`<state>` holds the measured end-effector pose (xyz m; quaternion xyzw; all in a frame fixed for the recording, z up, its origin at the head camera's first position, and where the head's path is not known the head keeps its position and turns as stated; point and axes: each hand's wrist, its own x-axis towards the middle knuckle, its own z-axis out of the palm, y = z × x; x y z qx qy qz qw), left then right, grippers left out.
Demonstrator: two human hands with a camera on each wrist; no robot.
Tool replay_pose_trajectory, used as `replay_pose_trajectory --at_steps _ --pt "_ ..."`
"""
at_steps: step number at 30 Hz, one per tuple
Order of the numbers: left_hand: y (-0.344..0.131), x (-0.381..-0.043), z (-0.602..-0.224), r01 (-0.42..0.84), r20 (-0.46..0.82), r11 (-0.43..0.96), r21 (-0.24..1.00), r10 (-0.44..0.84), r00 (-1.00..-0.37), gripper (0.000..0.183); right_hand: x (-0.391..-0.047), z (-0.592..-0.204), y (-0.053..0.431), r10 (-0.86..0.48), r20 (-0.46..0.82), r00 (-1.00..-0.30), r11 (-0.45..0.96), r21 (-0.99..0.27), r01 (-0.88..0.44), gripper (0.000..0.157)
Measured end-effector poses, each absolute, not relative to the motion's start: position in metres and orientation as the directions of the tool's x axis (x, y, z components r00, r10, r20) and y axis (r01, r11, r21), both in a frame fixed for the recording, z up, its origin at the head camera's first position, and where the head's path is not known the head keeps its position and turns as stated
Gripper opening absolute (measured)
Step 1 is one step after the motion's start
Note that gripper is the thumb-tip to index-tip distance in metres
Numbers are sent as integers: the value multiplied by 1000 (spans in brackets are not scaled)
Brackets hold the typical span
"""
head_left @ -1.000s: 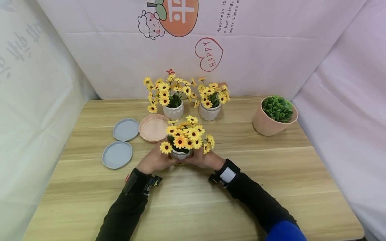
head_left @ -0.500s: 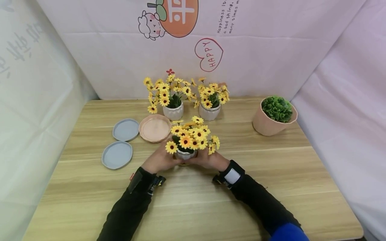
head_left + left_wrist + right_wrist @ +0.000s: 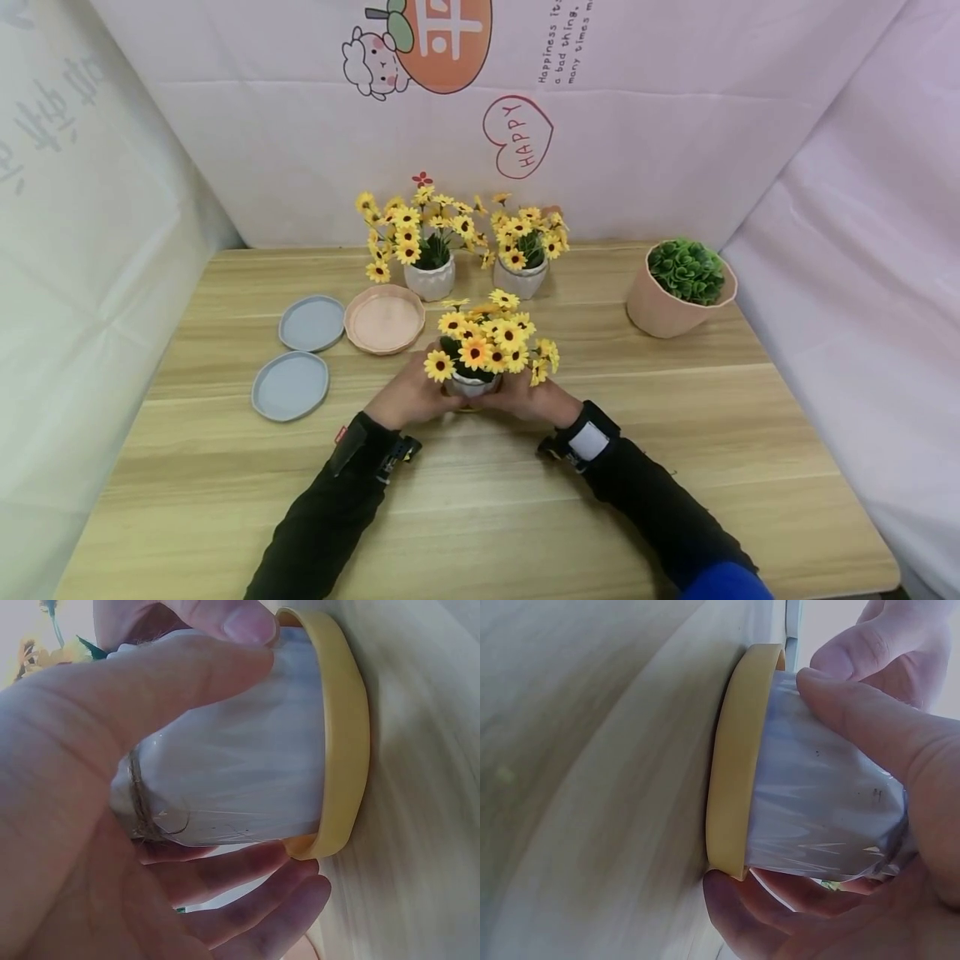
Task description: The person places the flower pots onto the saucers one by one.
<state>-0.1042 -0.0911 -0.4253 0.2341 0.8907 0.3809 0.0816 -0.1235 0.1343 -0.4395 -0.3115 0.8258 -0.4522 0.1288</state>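
A white flowerpot (image 3: 472,385) with yellow daisy-like artificial flowers (image 3: 491,342) stands upright near the table's middle. My left hand (image 3: 415,393) grips it from the left and my right hand (image 3: 534,398) from the right, both thumbs lying along the near wall. In the left wrist view, the pot's base sits inside a yellow saucer (image 3: 346,742), and twine (image 3: 137,791) circles the pot near its top. Fingertips of the right hand lie right at the rim of the saucer (image 3: 739,769) in the right wrist view. The far side of the pot is mostly hidden.
Two grey saucers (image 3: 312,323) and a pink saucer (image 3: 385,320) lie on the left of the wooden table (image 3: 480,517). Behind stand two more white pots of yellow flowers (image 3: 430,279). A pink pot (image 3: 663,302) with green foliage is at the back right.
Both hands have moved steadily to the right with the flowerpot between them, away from the pink saucer, which now shows in full. The other pots and saucers keep their places.
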Motion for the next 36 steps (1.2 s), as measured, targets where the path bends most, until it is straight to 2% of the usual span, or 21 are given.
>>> replay_pose_trajectory --at_steps 7,13,14,20,22,30,36 --pt "-84 -106 -426 323 0 600 732 474 -880 90 -122 -440 145 -675 92 -732 426 -761 -489 89" --pt "-78 -105 -423 324 -20 611 722 487 -873 90 -120 -442 150 -632 16 -774 400 -849 -344 88" --pt "-80 -110 -434 346 3 592 728 502 -865 91 -120 -442 151 -628 8 -778 396 -857 -329 88" --pt "-73 -111 -433 335 0 574 747 504 -864 92 -119 -443 158 -611 5 -792 401 -860 -315 87" --pt "-68 -107 -423 309 -32 599 738 490 -871 91 -118 -442 160 -595 -10 -804 419 -857 -300 87" --pt "-59 -109 -426 365 6 603 709 513 -858 88 -116 -438 169 -584 -20 -811 458 -834 -309 87" --pt "-53 -108 -423 322 -54 630 706 501 -863 94 -115 -438 176 -583 6 -812 449 -831 -328 89"
